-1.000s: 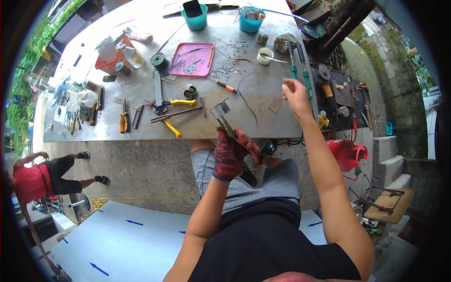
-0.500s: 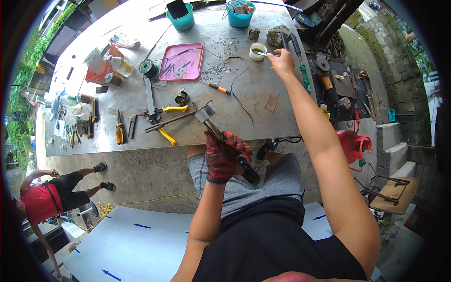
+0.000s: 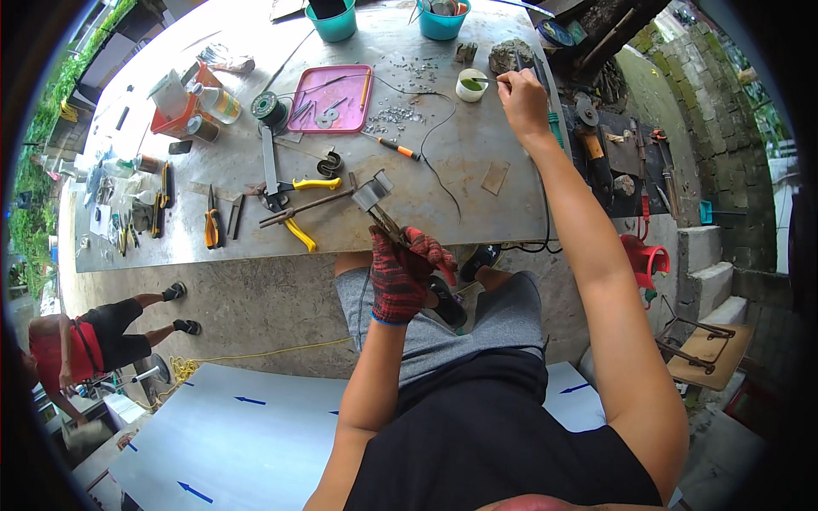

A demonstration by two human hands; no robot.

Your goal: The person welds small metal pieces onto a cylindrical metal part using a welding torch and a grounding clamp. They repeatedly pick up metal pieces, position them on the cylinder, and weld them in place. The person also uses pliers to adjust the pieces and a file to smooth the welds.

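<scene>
My left hand (image 3: pixel 400 277), in a red and black knit glove, is closed around a pliers-like tool (image 3: pixel 388 225) with metal jaws. Its handles are mostly hidden by the glove. At the jaws' end sits a small bent piece of grey sheet metal (image 3: pixel 371 192), held over the table's near edge. A thin rusty rod (image 3: pixel 308 207) reaches left from beside that piece; whether the two are joined I cannot tell. Bare, my right hand (image 3: pixel 523 100) pinches a thin stick (image 3: pixel 484 80), its far end over a small white cup (image 3: pixel 469 92) with green stuff inside.
On the metal table (image 3: pixel 341 238) lie a pink tray (image 3: pixel 319 126), yellow-handled snips (image 3: pixel 315 184), orange pliers (image 3: pixel 212 226), a screwdriver (image 3: pixel 399 149) and a solder spool (image 3: pixel 267 108). Stones (image 3: pixel 509 56) and teal buckets (image 3: pixel 334 25) stand farther back. A person (image 3: pixel 77 349) is at far left.
My right hand has turned and shifted slightly, and the stick lies at a different angle over the cup. The left hand keeps its hold. The person at left has changed arm position.
</scene>
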